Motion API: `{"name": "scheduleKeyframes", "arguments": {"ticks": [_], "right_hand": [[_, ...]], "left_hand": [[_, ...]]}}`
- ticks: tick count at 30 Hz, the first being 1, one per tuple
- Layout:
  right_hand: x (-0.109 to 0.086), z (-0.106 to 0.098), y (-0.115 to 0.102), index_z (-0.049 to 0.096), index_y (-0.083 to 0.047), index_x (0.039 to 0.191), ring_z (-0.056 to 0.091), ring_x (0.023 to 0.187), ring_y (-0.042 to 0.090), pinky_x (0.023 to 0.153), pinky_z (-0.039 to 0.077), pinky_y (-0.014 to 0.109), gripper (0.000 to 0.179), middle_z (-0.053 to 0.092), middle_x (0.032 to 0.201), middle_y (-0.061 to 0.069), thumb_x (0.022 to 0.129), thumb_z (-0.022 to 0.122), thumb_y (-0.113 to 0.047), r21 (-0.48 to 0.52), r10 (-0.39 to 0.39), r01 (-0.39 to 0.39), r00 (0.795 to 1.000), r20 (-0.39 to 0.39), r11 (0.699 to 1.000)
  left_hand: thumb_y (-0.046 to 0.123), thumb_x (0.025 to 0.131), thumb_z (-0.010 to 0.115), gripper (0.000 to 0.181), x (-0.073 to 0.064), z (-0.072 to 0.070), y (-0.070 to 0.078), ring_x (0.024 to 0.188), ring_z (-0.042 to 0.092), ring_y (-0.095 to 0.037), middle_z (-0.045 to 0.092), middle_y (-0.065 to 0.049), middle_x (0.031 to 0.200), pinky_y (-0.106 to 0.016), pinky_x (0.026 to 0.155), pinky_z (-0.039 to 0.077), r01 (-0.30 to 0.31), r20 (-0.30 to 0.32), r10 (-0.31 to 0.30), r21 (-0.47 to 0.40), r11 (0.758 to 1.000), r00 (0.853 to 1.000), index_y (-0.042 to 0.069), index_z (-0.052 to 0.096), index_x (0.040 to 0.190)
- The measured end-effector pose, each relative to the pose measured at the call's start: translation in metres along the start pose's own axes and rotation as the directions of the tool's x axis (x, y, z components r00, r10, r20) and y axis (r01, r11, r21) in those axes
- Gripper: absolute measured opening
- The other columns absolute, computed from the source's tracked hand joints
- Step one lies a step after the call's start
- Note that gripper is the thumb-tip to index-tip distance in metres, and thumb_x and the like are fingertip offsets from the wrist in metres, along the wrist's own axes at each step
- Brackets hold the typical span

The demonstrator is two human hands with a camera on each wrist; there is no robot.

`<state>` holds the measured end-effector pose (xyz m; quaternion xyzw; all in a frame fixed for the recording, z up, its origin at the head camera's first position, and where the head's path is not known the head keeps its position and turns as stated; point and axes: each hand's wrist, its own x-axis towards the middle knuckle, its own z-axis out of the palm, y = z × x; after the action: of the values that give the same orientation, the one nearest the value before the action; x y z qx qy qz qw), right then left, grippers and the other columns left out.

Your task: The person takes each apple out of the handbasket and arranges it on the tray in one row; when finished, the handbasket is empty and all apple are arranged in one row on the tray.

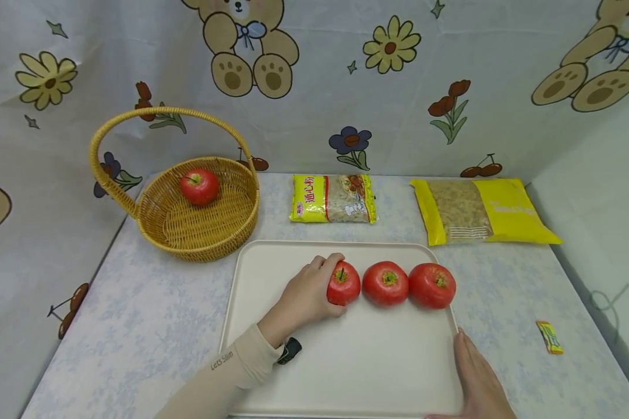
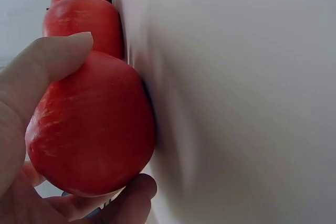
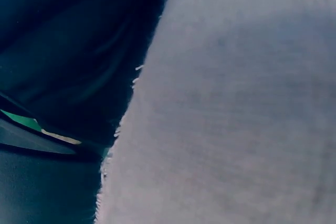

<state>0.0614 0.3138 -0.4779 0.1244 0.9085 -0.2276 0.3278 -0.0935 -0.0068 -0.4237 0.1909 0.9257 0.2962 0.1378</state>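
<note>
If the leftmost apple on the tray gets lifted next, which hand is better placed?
Probably the left hand: it grips that apple, while the right hand is farther off, at the right edge of the tray.

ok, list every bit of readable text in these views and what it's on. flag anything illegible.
"Lets Slim": left sleeve.
"通心粉": yellow left panel of the smaller food bag; its other print is too small to read.
Larger yellow bag: pale print, too blurred to read.
Small yellow packet: print too small to read.
Wrist views: no legible text.
</note>
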Motion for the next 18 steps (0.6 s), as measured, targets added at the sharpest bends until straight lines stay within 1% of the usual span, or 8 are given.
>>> {"name": "scheduleKeyframes", "arguments": {"ticks": [6, 8, 10, 13, 16, 18], "right_hand": [[-0.004, 0.001, -0.001, -0.034, -0.021, 0.149, 0.01, 0.141, 0.053, 0.093, 0.038, 0.078, 0.149, -0.01, 0.164, 0.025, 0.062, 0.072, -0.08, 0.001, -0.04, 0.04, 0.999, -0.03, 0.999], [-0.004, 0.002, -0.001, -0.034, -0.021, 0.149, 0.01, 0.141, 0.053, 0.093, 0.037, 0.078, 0.149, -0.011, 0.164, 0.025, 0.062, 0.071, -0.08, 0.003, -0.036, 0.036, 0.999, -0.027, 0.999], [-0.004, 0.002, -0.001, -0.034, -0.021, 0.149, 0.009, 0.141, 0.053, 0.093, 0.037, 0.078, 0.148, -0.012, 0.164, 0.024, 0.063, 0.071, -0.08, 0.004, -0.035, 0.035, 0.999, -0.024, 0.999], [-0.005, 0.002, 0.0, -0.035, -0.022, 0.148, 0.007, 0.142, 0.054, 0.094, 0.034, 0.079, 0.146, -0.015, 0.164, 0.023, 0.065, 0.07, -0.08, 0.003, -0.038, 0.039, 0.999, -0.019, 0.999], [-0.005, 0.003, 0.0, -0.035, -0.022, 0.148, 0.007, 0.142, 0.055, 0.094, 0.034, 0.08, 0.144, -0.016, 0.164, 0.022, 0.066, 0.069, -0.08, -0.002, -0.051, 0.051, 0.998, -0.022, 0.999], [-0.006, 0.004, -0.001, -0.036, -0.023, 0.147, 0.008, 0.142, 0.055, 0.094, 0.034, 0.08, 0.144, -0.018, 0.164, 0.022, 0.066, 0.069, -0.081, -0.001, -0.046, 0.046, 0.999, -0.024, 0.999]], "left_hand": [[0.032, 0.071, 0.086, 0.094, 0.0, 0.0, -0.001, 0.109, 0.056, -0.021, 0.055, -0.005, 0.127, -0.038, 0.081, 0.054, 0.001, 0.003, -0.001, -0.029, 1.0, 1.0, 0.026, 0.035, 0.15], [0.035, 0.072, 0.086, 0.097, -0.002, -0.002, -0.001, 0.113, 0.055, -0.021, 0.053, -0.006, 0.131, -0.04, 0.084, 0.054, 0.005, 0.003, -0.005, -0.039, 0.999, 1.0, 0.027, 0.033, 0.152], [0.041, 0.072, 0.085, 0.098, -0.005, -0.008, -0.002, 0.118, 0.054, -0.023, 0.051, -0.006, 0.137, -0.044, 0.088, 0.053, 0.01, 0.003, -0.01, -0.05, 0.999, 1.0, 0.029, 0.031, 0.154], [0.048, 0.072, 0.085, 0.102, -0.011, -0.024, -0.008, 0.126, 0.05, -0.025, 0.046, -0.005, 0.145, -0.049, 0.095, 0.051, 0.007, 0.001, -0.007, -0.058, 0.998, 1.0, 0.032, 0.028, 0.155], [0.049, 0.072, 0.085, 0.103, -0.018, -0.048, -0.018, 0.131, 0.048, -0.027, 0.041, -0.002, 0.15, -0.052, 0.099, 0.049, 0.02, -0.018, -0.021, -0.061, 0.998, 1.0, 0.037, 0.026, 0.155], [0.047, 0.074, 0.084, 0.1, -0.022, -0.065, -0.027, 0.134, 0.047, -0.03, 0.038, -0.002, 0.153, -0.054, 0.1, 0.048, 0.038, -0.051, -0.041, -0.056, 0.998, 0.998, 0.038, 0.025, 0.155]]}}
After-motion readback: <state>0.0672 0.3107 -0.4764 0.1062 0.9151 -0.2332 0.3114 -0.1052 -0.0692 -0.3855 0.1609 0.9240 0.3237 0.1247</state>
